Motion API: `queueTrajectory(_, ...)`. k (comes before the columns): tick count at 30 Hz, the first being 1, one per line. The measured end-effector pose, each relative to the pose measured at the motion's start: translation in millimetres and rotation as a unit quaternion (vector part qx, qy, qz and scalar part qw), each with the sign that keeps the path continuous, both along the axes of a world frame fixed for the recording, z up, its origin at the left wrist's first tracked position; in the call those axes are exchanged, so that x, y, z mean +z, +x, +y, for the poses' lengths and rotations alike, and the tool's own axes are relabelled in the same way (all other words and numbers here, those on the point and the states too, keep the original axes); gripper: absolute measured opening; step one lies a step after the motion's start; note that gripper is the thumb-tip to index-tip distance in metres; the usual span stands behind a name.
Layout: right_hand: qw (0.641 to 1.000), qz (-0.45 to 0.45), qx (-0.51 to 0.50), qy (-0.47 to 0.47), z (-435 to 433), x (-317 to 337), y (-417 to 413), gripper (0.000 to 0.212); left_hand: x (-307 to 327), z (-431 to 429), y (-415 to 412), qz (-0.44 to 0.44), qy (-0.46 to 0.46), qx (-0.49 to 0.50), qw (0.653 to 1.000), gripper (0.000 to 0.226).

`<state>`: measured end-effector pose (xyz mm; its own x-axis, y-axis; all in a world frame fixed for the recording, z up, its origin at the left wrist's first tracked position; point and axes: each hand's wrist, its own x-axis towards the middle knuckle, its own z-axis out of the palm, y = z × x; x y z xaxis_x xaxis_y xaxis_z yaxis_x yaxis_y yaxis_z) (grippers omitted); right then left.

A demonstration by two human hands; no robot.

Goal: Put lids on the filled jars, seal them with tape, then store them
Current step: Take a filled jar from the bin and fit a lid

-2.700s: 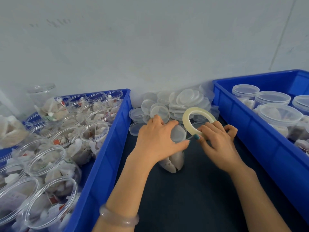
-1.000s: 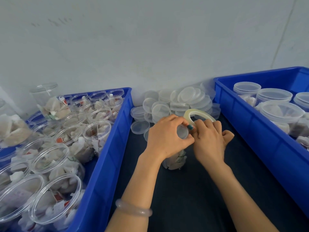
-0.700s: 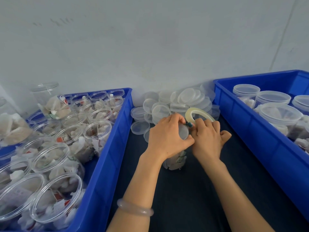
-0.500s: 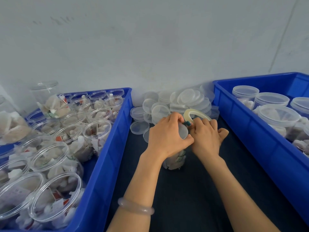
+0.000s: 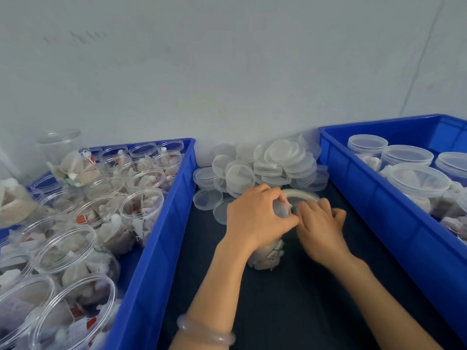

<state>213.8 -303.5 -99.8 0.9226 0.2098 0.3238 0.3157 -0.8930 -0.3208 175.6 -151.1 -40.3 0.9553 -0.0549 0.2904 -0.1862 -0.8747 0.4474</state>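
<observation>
Left hand (image 5: 255, 221) curled, gripping; right hand (image 5: 321, 228) touching it, fingers bent.

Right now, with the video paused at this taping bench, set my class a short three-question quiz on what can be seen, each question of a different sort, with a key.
1. True or false: the jars seen in the right blue bin all have lids on.
2. Where is the pile of loose lids? A in the right blue bin; B on the dark surface between the two bins; C on top of the lidded jars.
3. Fill in: the left hand grips the top of a filled ___, while the right hand holds the tape roll beside it.
Key: 1 true; 2 B; 3 jar.
</observation>
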Motion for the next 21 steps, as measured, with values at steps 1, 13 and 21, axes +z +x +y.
queueTrajectory(1, 1.0, 0.003, -0.002, -0.014, -1.4, -6.3, -4.9, 0.031, 1.2, -2.7, 1.4, 0.006, -0.009, 0.016, 1.0, 0.02)
queueTrajectory(13, 0.999, 0.009, 0.039, -0.005, -2.1, -27.3, -16.8, 0.036, -7.6, 8.9, 3.0, 0.007, -0.328, 0.06, 0.943, 0.014)
queueTrajectory(21, 0.91, 0.004, 0.232, 0.344, 14.6, -19.4, -37.3, 0.067, -38.5, 10.0, -12.1, 0.091, -0.648, 0.096, 0.75, 0.037)
